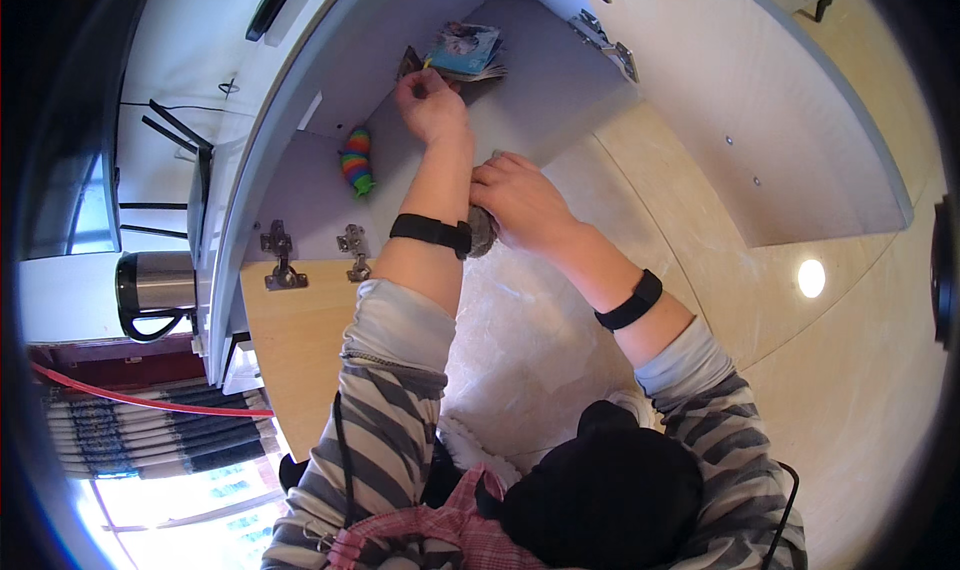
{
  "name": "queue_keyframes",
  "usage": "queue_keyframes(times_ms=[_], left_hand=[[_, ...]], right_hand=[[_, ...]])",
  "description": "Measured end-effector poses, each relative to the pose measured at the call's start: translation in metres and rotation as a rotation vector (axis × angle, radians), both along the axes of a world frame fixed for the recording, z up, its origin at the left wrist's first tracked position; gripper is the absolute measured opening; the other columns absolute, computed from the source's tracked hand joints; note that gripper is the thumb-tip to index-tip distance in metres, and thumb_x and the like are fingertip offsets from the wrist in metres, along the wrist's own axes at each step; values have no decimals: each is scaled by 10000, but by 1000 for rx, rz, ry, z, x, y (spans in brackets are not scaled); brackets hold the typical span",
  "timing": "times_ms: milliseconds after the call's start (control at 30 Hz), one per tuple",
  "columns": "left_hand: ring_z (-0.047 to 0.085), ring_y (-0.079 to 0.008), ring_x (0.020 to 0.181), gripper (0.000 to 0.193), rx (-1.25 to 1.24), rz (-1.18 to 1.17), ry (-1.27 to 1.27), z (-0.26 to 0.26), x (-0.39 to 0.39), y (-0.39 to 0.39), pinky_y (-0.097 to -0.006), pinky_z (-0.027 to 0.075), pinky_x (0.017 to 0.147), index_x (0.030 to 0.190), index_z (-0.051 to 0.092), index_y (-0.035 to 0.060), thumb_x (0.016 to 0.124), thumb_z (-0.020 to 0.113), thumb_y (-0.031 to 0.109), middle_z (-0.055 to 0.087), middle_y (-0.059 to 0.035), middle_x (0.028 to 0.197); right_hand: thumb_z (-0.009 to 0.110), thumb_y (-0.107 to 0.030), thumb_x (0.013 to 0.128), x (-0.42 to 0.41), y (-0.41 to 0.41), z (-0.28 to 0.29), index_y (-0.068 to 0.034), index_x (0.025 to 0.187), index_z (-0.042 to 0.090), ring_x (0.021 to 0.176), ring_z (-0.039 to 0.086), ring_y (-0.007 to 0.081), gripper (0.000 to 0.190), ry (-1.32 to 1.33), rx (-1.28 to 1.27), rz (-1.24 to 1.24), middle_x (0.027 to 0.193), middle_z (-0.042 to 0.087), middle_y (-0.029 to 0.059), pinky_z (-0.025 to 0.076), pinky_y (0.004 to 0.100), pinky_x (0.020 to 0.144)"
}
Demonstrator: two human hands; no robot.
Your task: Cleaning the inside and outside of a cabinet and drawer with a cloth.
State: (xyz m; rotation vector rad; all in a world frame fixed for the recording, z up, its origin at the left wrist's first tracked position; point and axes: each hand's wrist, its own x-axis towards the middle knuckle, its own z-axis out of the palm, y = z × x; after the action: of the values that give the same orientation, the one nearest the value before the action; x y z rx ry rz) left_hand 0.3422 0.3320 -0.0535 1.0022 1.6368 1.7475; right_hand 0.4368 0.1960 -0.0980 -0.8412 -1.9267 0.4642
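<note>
My left hand (433, 104) reaches into an open cabinet (517, 52), its fingertips at the near edge of a small pile of booklets (466, 50) with a blue cover on top. Something small and yellow shows at those fingertips; whether they grip it or a booklet I cannot tell. Lower and to the right, my right hand (521, 198) is curled around a grey, bunched cloth (481, 231), partly hidden behind my left forearm. A rainbow-coloured segmented caterpillar toy (356, 162) with a green head lies inside the cabinet, left of my left forearm.
One cabinet door (765, 112) stands open on the right, another (300, 345) at lower left, both near metal hinges. On the counter at left are an electric kettle (157, 292) and a black router (201, 187) with antennas. Tiled floor (817, 360) lies below.
</note>
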Motion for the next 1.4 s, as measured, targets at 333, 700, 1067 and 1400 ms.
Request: queue_keyframes(times_ms=[333,700,1067,1400], left_hand=[[671,-243,888,453,-424,-397,155,3,-33,0,-366,532,787,1399,490,106,957,584,138,645,-162,1187],[531,-369,1207,683,-850,460,1218,-1,-167,-8,-520,421,1001,1425,420,151,839,649,416,525,-221,1298],[648,-370,1060,549,-899,329,1172,0,-160,-29,-452,533,885,1182,614,-24,853,655,414,642,-235,1137],[644,-429,1000,566,-283,625,623,-6,-87,-64,-508,501,856,1148,584,-59,868,648,429,646,-282,1072]], right_hand=[[610,2,748,7,-7,3,-163,970,691,1110,562,258,288,-19,-82,24,1065,647,29,352,446,1106],[596,-8,773,4,-8,8,-155,1001,706,1125,567,259,292,7,-87,6,1088,657,39,360,444,1096],[632,13,753,9,-8,5,-158,996,705,1116,571,271,306,-2,-98,18,1114,654,46,387,420,1065],[698,62,642,9,-7,16,-159,1015,693,1085,569,304,433,-37,-78,38,1138,654,56,439,394,998]])
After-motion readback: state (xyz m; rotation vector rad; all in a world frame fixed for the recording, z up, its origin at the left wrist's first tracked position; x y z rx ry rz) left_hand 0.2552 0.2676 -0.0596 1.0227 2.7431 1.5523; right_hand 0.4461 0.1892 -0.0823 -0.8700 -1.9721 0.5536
